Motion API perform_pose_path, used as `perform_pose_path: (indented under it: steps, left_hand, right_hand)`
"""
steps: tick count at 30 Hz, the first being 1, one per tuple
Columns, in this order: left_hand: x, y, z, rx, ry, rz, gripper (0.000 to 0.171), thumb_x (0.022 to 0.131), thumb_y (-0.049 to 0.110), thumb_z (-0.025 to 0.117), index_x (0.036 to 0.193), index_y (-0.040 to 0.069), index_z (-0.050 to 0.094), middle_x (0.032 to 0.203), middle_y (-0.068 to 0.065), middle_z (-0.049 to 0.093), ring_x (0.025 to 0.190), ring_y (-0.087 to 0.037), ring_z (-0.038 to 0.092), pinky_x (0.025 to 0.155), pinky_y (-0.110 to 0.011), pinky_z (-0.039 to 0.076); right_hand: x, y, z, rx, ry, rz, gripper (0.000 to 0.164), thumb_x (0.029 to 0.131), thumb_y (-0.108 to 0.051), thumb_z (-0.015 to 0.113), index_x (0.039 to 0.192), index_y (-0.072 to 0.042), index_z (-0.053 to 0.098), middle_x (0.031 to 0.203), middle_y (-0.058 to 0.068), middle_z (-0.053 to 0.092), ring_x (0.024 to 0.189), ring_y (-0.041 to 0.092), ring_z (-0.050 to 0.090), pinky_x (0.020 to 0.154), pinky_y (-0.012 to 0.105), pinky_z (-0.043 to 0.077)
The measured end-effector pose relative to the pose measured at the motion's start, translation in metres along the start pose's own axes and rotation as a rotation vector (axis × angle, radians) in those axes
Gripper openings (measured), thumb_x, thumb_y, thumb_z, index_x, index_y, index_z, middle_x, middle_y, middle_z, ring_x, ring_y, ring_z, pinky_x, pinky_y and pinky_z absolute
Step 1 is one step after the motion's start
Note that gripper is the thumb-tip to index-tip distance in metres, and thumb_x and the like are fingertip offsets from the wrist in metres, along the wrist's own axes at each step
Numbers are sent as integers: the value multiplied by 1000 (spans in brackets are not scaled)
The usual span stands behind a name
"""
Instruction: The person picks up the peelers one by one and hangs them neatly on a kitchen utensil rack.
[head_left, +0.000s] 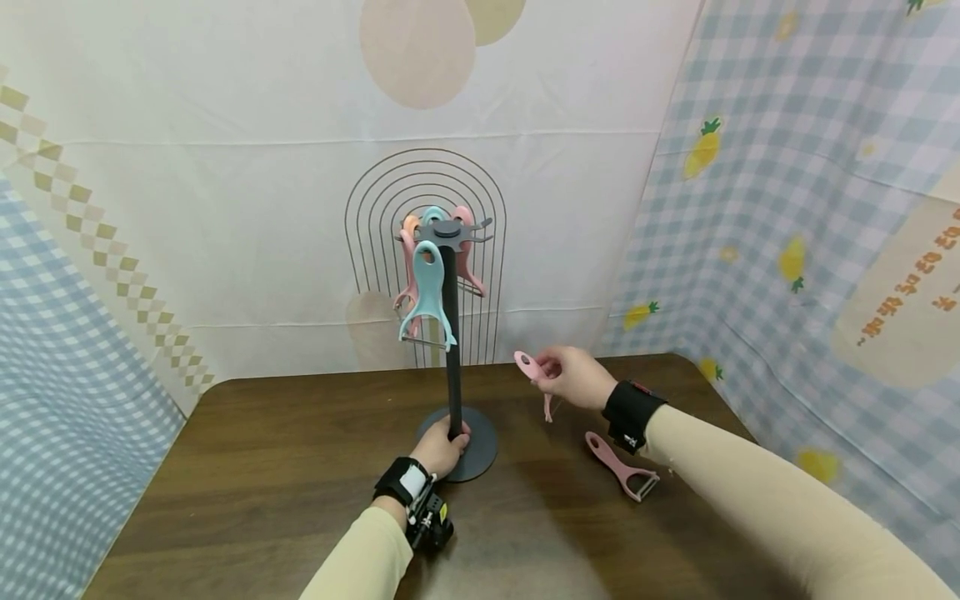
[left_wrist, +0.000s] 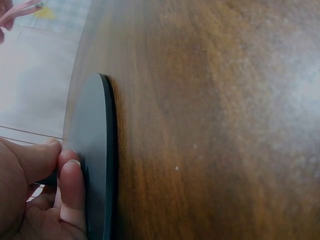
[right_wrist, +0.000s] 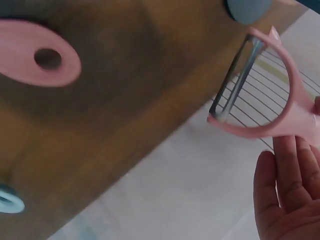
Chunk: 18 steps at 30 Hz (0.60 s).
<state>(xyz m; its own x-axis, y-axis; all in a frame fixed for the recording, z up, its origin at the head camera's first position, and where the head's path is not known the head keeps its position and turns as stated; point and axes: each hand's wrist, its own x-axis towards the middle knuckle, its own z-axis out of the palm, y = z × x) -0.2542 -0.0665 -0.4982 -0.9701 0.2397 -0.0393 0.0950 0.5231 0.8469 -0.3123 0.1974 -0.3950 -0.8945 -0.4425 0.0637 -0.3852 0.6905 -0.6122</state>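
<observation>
A pink peeler [head_left: 615, 462] lay on the right of the brown counter [head_left: 262, 500], its blade end toward the near right. To its left, the left hand [head_left: 441, 450] had its fingers curled round the stand post [head_left: 453, 358], just above the round grey base [head_left: 480, 442]. Farther away and to the right, the right hand [head_left: 576, 377] pinched a second pink peeler [right_wrist: 295, 119] above the counter, apart from the post, the handle hole pointing left. At the post's top, a blue peeler [head_left: 429, 287] hung on the near side, with other peelers [head_left: 464, 260] behind it. A white cloth [head_left: 247, 233] with an arched line pattern formed the far background.
</observation>
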Motion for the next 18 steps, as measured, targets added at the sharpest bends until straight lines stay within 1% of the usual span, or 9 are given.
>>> perform_pose_path:
  steps: [4, 9, 14, 18]
  left_hand:
    - [0, -1, -1, 6, -3, 5, 8, 98, 5, 54, 102, 1, 59, 78, -5, 56, 72, -19, 52, 66, -33, 41]
    - [0, -1, -1, 2, 1, 11, 8, 98, 5, 54, 102, 1, 59, 80, -6, 57, 73, -19, 52, 67, -34, 42]
    - [1, -2, -1, -6, -6, 15, 9, 99, 6, 54, 103, 1, 59, 79, -6, 57, 72, -19, 52, 66, -33, 41]
    - [1, -3, -1, -7, -8, 9, 8, 99, 6, 53, 103, 1, 59, 78, -6, 56, 71, -18, 51, 65, -33, 41]
  right_hand:
    - [1, 4, 7, 22, -11, 37, 27, 90, -15, 69, 114, -4, 62, 96, 3, 63, 88, 17, 60, 79, 36, 49]
    - [-2, 7, 8, 66, -9, 37, 24, 92, -12, 66, 113, -3, 63, 93, 3, 64, 84, 17, 60, 77, 37, 48]
    - [-5, 8, 7, 50, -9, 50, 17, 95, -10, 60, 110, -2, 65, 88, 2, 64, 79, 16, 60, 73, 36, 49]
    - [-6, 5, 5, 28, 27, 57, 18, 96, -11, 60, 111, -2, 65, 90, 2, 65, 79, 15, 61, 75, 37, 49]
